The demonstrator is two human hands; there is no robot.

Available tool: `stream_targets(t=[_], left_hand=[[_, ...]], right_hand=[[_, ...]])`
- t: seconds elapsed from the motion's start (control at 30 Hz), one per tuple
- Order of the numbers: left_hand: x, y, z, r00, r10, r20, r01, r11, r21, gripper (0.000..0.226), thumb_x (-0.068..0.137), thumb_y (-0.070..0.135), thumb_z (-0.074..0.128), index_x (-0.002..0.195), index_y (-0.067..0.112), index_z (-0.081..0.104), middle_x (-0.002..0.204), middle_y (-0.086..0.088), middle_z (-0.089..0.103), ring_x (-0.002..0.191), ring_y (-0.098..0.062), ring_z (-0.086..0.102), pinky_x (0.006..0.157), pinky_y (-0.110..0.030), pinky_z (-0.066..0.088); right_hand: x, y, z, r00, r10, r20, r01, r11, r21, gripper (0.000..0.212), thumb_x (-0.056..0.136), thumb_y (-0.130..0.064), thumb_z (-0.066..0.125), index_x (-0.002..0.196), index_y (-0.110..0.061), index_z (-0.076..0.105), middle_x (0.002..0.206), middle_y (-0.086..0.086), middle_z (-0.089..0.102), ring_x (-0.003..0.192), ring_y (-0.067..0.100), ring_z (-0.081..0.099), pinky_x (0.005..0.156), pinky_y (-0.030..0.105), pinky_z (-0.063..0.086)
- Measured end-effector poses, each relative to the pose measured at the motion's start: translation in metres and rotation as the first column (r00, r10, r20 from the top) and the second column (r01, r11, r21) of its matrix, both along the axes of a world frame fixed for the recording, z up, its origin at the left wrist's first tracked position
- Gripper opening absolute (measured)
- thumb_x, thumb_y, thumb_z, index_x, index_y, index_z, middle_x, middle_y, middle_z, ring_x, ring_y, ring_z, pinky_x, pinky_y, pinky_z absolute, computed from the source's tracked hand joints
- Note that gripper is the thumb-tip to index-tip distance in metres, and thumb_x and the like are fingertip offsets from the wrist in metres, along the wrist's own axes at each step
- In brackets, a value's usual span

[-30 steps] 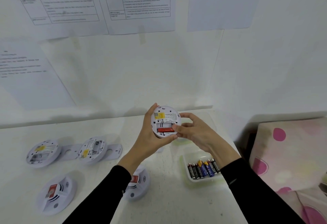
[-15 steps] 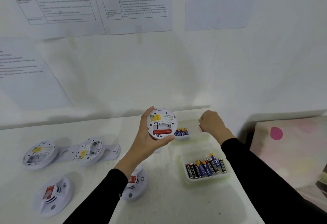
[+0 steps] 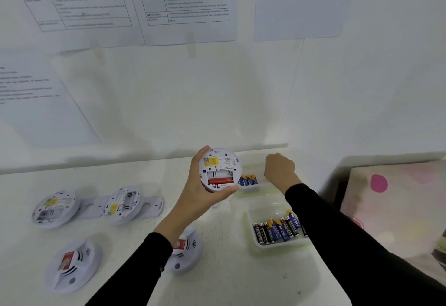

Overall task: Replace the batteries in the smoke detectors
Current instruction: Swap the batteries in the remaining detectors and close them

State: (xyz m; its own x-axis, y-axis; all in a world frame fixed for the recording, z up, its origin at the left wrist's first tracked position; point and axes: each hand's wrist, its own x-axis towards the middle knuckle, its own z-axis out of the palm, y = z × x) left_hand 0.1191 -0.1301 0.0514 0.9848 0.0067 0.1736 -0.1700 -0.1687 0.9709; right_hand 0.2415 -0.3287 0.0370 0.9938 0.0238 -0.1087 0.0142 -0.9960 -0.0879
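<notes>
My left hand (image 3: 193,199) holds a round white smoke detector (image 3: 220,169) above the table, back side facing me. Its battery bay is uncovered, with one red battery (image 3: 220,180) in the lower slot and the upper slot empty. My right hand (image 3: 280,169) is curled, back towards me, over the far right of the table beside a small tray (image 3: 251,187) of blue batteries (image 3: 248,180). What the fingers enclose is hidden. A nearer clear tray (image 3: 251,218) holds several black and blue batteries (image 3: 277,229).
Two detectors (image 3: 54,209) (image 3: 121,205) lie back-up on the left with flat mounting plates (image 3: 154,206) beside them. Two more (image 3: 72,263) (image 3: 185,250) lie face-up near me. A pink-dotted cloth (image 3: 386,197) borders the table's right edge. Printed sheets hang on the wall.
My right hand left the detector's battery bay and moved right and back to the far tray. The left hand kept the detector raised, shifting slightly left.
</notes>
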Motion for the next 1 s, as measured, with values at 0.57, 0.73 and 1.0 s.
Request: stream_targets(t=[0.57, 0.73, 1.0], left_hand=[[0.003, -0.008, -0.004, 0.996, -0.078, -0.051, 0.077, 0.997, -0.009, 0.095, 0.074, 0.001, 0.082, 0.144, 0.032, 0.027, 0.134, 0.013, 0.049, 0.113, -0.004, 0.062, 0.081, -0.02, 0.054], [0.003, -0.008, -0.003, 0.995, -0.089, -0.044, 0.09, 0.996, 0.005, 0.097, 0.073, -0.001, 0.083, 0.145, 0.03, 0.026, 0.137, 0.012, 0.048, 0.114, 0.0, 0.061, 0.083, -0.017, 0.052], [0.003, -0.008, 0.001, 0.991, -0.128, -0.028, 0.128, 0.992, 0.001, 0.1, 0.072, -0.001, 0.083, 0.147, 0.027, 0.024, 0.137, 0.012, 0.048, 0.118, 0.001, 0.058, 0.086, -0.015, 0.05]], right_hand=[[-0.069, 0.023, 0.053, 0.747, 0.372, 0.551, -0.662, 0.486, 0.57, 0.017, 0.086, -0.038, 0.064, 0.094, -0.026, 0.072, 0.086, -0.029, 0.062, 0.088, 0.002, 0.053, 0.081, 0.018, 0.042], [-0.07, 0.03, 0.048, 0.659, 0.483, 0.576, -0.749, 0.491, 0.445, 0.012, 0.084, -0.033, 0.068, 0.092, -0.027, 0.075, 0.083, -0.011, 0.069, 0.084, 0.003, 0.05, 0.078, 0.032, 0.045], [-0.064, 0.028, 0.029, 0.628, 0.487, 0.606, -0.767, 0.52, 0.376, 0.024, 0.091, -0.046, 0.055, 0.107, -0.041, 0.071, 0.129, -0.009, 0.056, 0.109, 0.015, 0.044, 0.095, 0.03, 0.043]])
